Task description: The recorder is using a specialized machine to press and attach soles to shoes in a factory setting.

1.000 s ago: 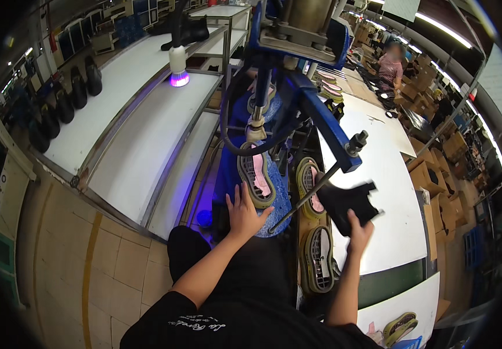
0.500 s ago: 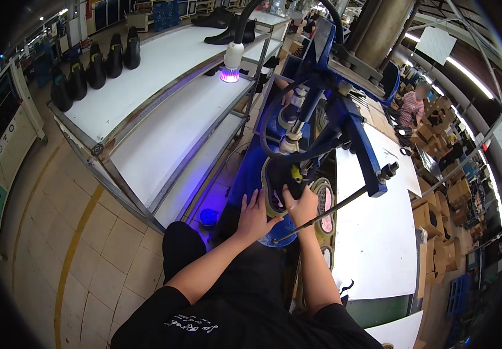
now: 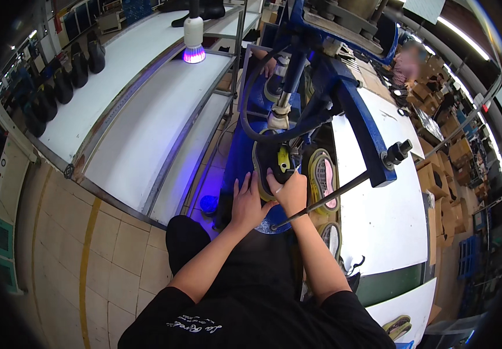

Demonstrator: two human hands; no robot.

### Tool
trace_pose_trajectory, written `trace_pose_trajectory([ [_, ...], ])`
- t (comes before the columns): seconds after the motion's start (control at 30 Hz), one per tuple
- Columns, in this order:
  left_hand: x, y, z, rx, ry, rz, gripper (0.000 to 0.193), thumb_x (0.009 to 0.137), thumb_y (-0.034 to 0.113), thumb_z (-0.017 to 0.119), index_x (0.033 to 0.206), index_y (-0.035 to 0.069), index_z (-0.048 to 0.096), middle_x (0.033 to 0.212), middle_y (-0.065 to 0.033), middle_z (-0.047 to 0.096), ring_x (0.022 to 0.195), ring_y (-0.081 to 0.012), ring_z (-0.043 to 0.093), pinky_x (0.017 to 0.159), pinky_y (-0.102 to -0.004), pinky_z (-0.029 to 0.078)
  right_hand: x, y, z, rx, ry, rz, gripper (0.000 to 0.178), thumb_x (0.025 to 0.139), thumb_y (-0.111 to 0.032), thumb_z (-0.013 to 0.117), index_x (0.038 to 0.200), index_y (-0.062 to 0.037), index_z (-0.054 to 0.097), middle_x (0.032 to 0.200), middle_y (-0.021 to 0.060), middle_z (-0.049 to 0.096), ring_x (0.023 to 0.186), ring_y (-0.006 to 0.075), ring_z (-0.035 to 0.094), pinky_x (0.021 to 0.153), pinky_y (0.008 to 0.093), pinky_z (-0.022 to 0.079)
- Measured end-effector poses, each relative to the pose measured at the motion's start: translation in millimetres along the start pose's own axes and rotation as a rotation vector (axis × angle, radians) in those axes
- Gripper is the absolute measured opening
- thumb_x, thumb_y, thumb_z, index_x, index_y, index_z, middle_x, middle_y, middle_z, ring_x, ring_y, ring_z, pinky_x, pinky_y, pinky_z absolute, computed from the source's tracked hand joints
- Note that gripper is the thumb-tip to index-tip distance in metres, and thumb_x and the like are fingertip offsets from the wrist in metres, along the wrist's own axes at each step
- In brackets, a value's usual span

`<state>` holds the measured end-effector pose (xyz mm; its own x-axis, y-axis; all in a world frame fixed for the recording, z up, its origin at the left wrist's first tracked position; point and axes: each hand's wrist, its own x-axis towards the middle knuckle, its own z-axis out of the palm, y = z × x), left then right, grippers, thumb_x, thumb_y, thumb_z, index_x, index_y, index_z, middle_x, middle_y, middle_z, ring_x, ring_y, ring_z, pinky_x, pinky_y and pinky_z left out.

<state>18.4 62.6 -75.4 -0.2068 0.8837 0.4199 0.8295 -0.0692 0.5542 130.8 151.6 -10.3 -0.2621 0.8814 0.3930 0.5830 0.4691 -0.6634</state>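
Moved, head view: black upper [image 3: 271,156], from over white table [image 3: 379,221] onto olive sole [image 3: 255,166] at blue press [image 3: 356,113] | right hand [image 3: 293,192]: fingers clamped on upper | left hand [image 3: 247,205]: fingers along sole edge, thumb spread apart | table right; white rack [image 3: 152,122] left, tiled floor [image 3: 120,256]

A shoe-making workshop — a blue press [image 3: 349,87] stands near loose shoe soles [image 3: 323,181], black shoe-shaped forms [image 3: 80,68] line a white-shelved rack [image 3: 146,131], and cardboard boxes [image 3: 435,185] crowd the right — under strip lights [image 3: 463,38].
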Motion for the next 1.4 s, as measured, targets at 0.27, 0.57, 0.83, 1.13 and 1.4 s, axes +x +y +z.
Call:
trace_pose_trajectory([
  [0.27, 6, -1, 3, 0.001, -0.024, -0.004, 0.100, 0.084, 0.047, 0.082, 0.155, -0.007, 0.034, 0.152, -0.0293, 0.051, 0.147, -0.0438, 0.043, 0.123, -0.0618, 0.026, -1, -13, -9, 0.048, 0.000, 0.067, 0.065, 0.083, -0.042, 0.082, 0.123, 0.0064, 0.063, 0.098, 0.0306, 0.073, 0.091, 0.0477, 0.072, 0.088, 0.0473, 0.058],
  [0.57, 6, 1, 4, 0.042, -0.054, 0.006, 0.101, 0.085, 0.049, 0.081, 0.154, -0.009, 0.034, 0.153, -0.0297, 0.050, 0.149, -0.0433, 0.041, 0.122, -0.0637, 0.026, -43, 34, -20, 0.656, -0.059, 0.160, 0.078, 0.090, -0.027, 0.083, 0.150, 0.0086, 0.049, 0.137, 0.0235, 0.068, 0.131, 0.0235, 0.064, 0.112, 0.0334, 0.046],
  [0.83, 5, -5, 6, 0.080, -0.053, 0.022, 0.096, 0.088, 0.046, 0.078, 0.154, -0.009, 0.035, 0.155, -0.0293, 0.048, 0.146, -0.0441, 0.045, 0.121, -0.0640, 0.028, -57, 24, -10, 0.423, 0.069, 0.068, 0.076, 0.086, -0.028, 0.087, 0.149, 0.0004, 0.056, 0.084, 0.0041, 0.066, 0.069, 0.0088, 0.048, 0.062, 0.0269, 0.042],
  [1.13, 11, -14, 3, 0.047, 0.016, 0.025, 0.091, 0.087, 0.047, 0.079, 0.152, -0.004, 0.042, 0.147, -0.0259, 0.058, 0.138, -0.0420, 0.055, 0.121, -0.0603, 0.031, -45, 26, -5, 0.401, 0.016, 0.074, 0.080, 0.085, -0.028, 0.088, 0.151, 0.0006, 0.054, 0.089, 0.0077, 0.071, 0.074, 0.0100, 0.059, 0.066, 0.0278, 0.048],
  [1.4, 50, -55, 3, -0.521, 0.161, -0.151, 0.049, 0.100, 0.044, 0.068, 0.124, 0.002, 0.068, 0.110, -0.0215, 0.074, 0.107, -0.0363, 0.071, 0.097, -0.0471, 0.051, -17, -3, -14, 0.319, -0.054, 0.179, 0.100, 0.079, -0.041, 0.091, 0.153, 0.0076, 0.045, 0.132, 0.0300, 0.068, 0.123, 0.0332, 0.068, 0.103, 0.0389, 0.052],
])
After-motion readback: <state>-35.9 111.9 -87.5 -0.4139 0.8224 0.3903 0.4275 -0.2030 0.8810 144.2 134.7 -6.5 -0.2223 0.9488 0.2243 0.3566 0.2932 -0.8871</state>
